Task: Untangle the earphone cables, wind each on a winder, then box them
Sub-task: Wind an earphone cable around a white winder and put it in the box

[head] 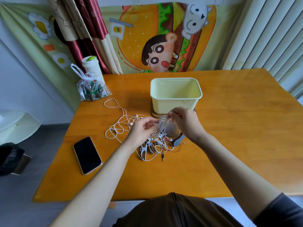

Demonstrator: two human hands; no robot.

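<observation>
Earphone cables (156, 144): white and red, one knotted heap on the table (229, 128), just in front of the open box (175, 102), with one loop trailing left. Winder (161, 124): pale, raised over the heap, pinched in my left hand (142, 131). My right hand (185, 122) pinches a strand at its top, so the hands are close together. Phone (86, 155): left of the heap. Risk: the strand runs down into the heap, so a hard pull would likely tighten the knots or drag everything along.

Phone (87, 155), plastic bag (91, 89) and cup (91, 68) on table (229, 128).
</observation>
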